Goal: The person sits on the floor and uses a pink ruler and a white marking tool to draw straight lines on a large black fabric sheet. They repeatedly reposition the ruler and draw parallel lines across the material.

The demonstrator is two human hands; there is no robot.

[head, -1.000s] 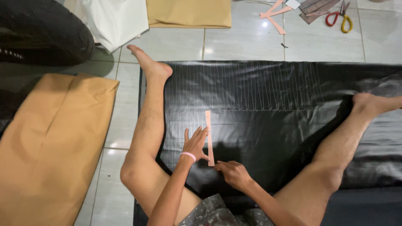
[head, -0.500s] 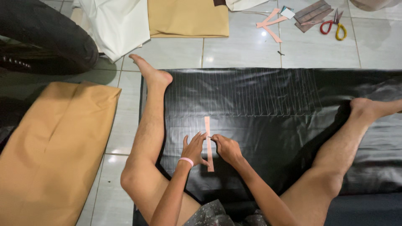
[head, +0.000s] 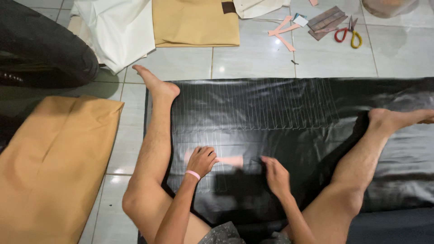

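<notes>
Black faux-leather sheet (head: 289, 104) lies spread across a tiled floor (head: 253, 63), a person seated on it with bare legs splayed to either side. Fine pale lines, closely spaced and running toward 12 o'clock, already rule the sheet's far half in a row across much of its width, with a shorter second tier below; judging by that, the marking-out looks well advanced on the far band, while the near band and the right-hand stretch remain unlined.

A pale pink strip, seemingly a ruler or template (head: 228, 160), lies flat on the sheet just in front of the person, its long axis running 9 to 3 o'clock. It is blurred, so its ends are hard to place. The left hand (head: 201, 160), a pink band at the wrist, presses down on the strip's 9 o'clock end with curled fingers, a pinning grip rather than a lift. The right hand (head: 275, 174) rests at the 3 o'clock end, fingers loosely bunched; it may pinch a small dark marking tool, though that cannot be told for certain.

At 9 o'clock a tan sheet (head: 54, 167) covers the floor; red-and-yellow-handled scissors (head: 348, 36) and pink offcuts (head: 282, 31) sit at 1 o'clock.
</notes>
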